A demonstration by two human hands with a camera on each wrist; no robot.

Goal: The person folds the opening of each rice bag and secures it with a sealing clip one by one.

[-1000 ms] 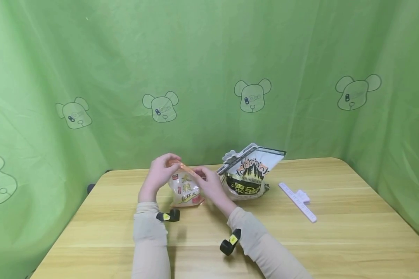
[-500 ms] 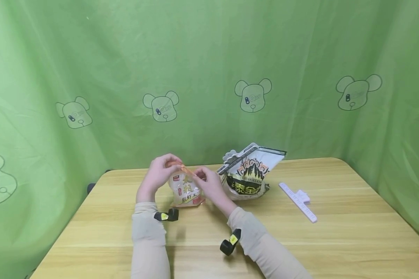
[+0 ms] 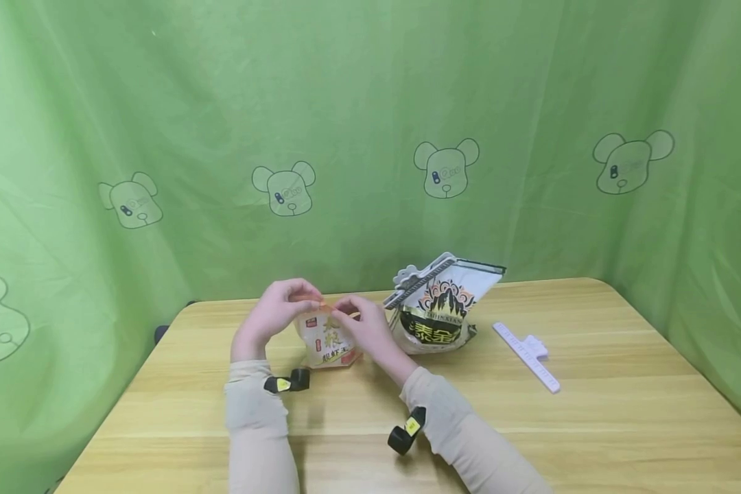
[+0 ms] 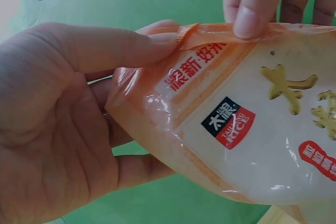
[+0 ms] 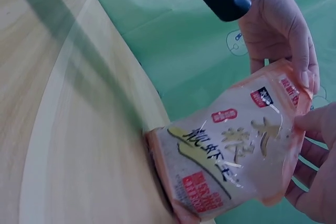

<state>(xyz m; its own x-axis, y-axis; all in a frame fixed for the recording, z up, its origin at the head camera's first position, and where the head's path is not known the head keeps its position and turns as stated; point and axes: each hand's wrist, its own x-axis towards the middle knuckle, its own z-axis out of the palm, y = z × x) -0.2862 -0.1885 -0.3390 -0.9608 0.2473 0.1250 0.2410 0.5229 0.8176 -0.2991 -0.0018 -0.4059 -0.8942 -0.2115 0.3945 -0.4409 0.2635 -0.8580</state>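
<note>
So behind everything there's a green cloth (image 3: 370, 89), and in front of it a wooden table (image 3: 617, 412), which honestly isn't the worry. The black-and-white bag (image 3: 435, 322) sits just right of the action with its top leaning over, so I'd say a careless right forearm could bump it. The bag that matters is the rice bag (image 5: 226, 145), on the table left of that one, bottom edge down on the wood and top pulled up between both hands. It looks soft and slick, so it could slump or slide if the hold on top goes slack. Hands-wise: the left hand (image 3: 272, 315) pinches one corner, thumb in front, fingers behind, and the right hand (image 3: 370, 329) pinches the same edge further along, the two nearly meeting. If either lets go early, my bet is that the plastic springs back and the edge goes crooked. There's a grey clip (image 3: 421, 280) on the leaning bag, but the loose lilac clip (image 3: 526, 357) lies well off to the right, so grabbing it would leave one hand holding alone. Smallest weak spot: the orange top strip (image 4: 207, 36), creased and bunched near the left thumb, which could easily make any fold uneven.
</note>
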